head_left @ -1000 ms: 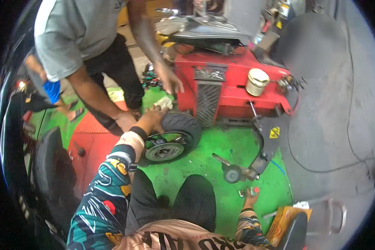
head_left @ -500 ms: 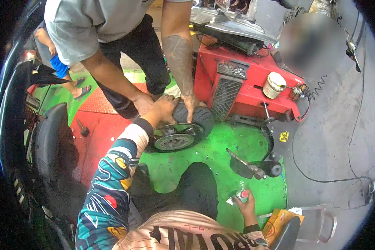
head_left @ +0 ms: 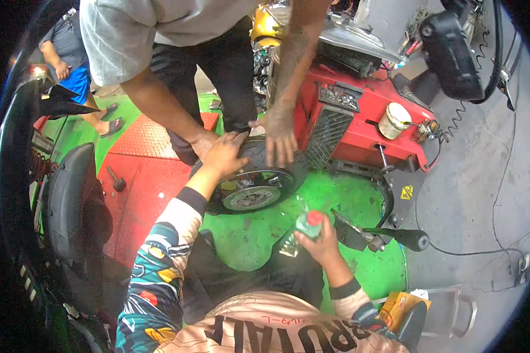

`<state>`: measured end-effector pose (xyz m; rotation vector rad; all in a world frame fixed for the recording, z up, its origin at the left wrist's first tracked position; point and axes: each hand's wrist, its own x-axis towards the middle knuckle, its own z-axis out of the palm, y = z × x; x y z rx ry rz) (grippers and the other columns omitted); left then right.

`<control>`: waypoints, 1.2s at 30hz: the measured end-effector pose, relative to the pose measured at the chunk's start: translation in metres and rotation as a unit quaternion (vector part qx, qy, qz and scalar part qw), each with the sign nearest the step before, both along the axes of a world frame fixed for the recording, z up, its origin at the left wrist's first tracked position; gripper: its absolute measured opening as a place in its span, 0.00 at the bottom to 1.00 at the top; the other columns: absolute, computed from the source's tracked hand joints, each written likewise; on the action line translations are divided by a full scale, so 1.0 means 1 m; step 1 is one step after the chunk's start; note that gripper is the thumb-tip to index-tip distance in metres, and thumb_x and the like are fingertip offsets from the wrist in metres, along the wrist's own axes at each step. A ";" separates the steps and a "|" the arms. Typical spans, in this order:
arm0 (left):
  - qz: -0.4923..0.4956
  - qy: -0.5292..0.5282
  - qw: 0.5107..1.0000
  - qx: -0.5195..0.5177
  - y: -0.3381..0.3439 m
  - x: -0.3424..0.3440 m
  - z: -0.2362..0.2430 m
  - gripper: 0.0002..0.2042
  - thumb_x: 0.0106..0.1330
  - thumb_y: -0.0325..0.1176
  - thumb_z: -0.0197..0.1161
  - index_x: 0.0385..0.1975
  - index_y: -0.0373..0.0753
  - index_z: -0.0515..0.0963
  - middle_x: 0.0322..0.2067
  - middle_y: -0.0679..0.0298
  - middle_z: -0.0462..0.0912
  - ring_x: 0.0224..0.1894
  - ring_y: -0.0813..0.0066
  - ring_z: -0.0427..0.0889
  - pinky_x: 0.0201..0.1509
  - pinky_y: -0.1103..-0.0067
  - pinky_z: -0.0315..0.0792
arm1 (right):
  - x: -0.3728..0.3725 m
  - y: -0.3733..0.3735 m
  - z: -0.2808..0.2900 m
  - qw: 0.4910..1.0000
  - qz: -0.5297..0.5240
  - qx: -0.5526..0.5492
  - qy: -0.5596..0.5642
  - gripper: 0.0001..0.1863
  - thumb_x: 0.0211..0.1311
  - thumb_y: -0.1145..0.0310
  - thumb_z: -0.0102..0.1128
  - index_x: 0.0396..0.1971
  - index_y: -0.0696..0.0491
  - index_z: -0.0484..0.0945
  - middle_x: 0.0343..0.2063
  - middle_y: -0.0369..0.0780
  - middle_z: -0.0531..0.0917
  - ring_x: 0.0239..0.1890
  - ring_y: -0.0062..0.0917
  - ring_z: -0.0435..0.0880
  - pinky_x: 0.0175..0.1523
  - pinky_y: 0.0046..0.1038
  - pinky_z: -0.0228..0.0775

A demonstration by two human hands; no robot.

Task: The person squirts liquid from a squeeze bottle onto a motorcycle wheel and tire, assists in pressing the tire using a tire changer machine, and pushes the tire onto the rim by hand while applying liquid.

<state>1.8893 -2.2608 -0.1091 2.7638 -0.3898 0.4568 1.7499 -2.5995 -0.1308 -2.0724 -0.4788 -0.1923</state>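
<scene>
A black-tyred wheel with a dark rim and grey metal hub stands tilted on the green floor in front of me. My left hand lies over the top of its tyre, fingers stretched out. In my right hand, closed around it, is a small clear bottle with a red cap, held up right of the wheel. Across from me, a co-worker in a grey shirt has one hand beside my left hand. Their other hand is spread and blurred over the tyre.
A red machine bearing a white bucket stands at the right, with a black-ended lever arm nearer me. A black motorcycle seat is on the left, beside a red plate. An orange box sits lower right.
My right hand has come up and left with the bottle, towards the wheel. The co-worker's hand on the right has loosened from gripping the tyre, its fingers now spread.
</scene>
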 end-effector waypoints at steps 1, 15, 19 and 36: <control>0.018 -0.001 1.000 0.002 0.001 -0.005 -0.001 0.39 0.51 0.47 0.70 0.64 0.39 0.67 0.60 0.48 0.71 0.64 0.50 0.68 0.67 0.63 0.63 | 0.010 0.010 -0.001 0.999 0.015 0.024 0.017 0.31 0.49 0.61 0.77 0.49 0.55 0.69 0.36 0.45 0.84 0.39 0.35 0.86 0.45 0.33 0.77; -0.121 -0.032 0.992 0.025 -0.027 0.001 -0.003 0.26 0.49 0.41 0.74 0.47 0.42 0.73 0.43 0.53 0.74 0.50 0.54 0.75 0.52 0.64 0.71 | 0.044 0.020 -0.021 0.998 0.035 0.022 0.040 0.30 0.52 0.60 0.74 0.50 0.56 0.69 0.38 0.48 0.85 0.41 0.36 0.86 0.47 0.34 0.76; -0.090 -0.037 0.995 0.035 -0.033 -0.006 0.003 0.32 0.47 0.42 0.75 0.53 0.43 0.69 0.46 0.53 0.73 0.51 0.51 0.75 0.54 0.63 0.70 | 0.050 0.018 -0.020 0.997 0.017 0.041 0.063 0.30 0.52 0.57 0.73 0.49 0.56 0.70 0.38 0.50 0.84 0.42 0.41 0.86 0.47 0.36 0.75; 0.098 0.133 0.964 0.209 -0.049 0.012 0.025 0.57 0.33 0.53 0.78 0.69 0.43 0.58 0.63 0.50 0.66 0.66 0.51 0.65 0.67 0.50 0.60 | 0.041 0.007 -0.020 0.993 -0.020 0.095 0.060 0.32 0.53 0.56 0.73 0.52 0.54 0.67 0.39 0.49 0.84 0.45 0.43 0.85 0.48 0.38 0.75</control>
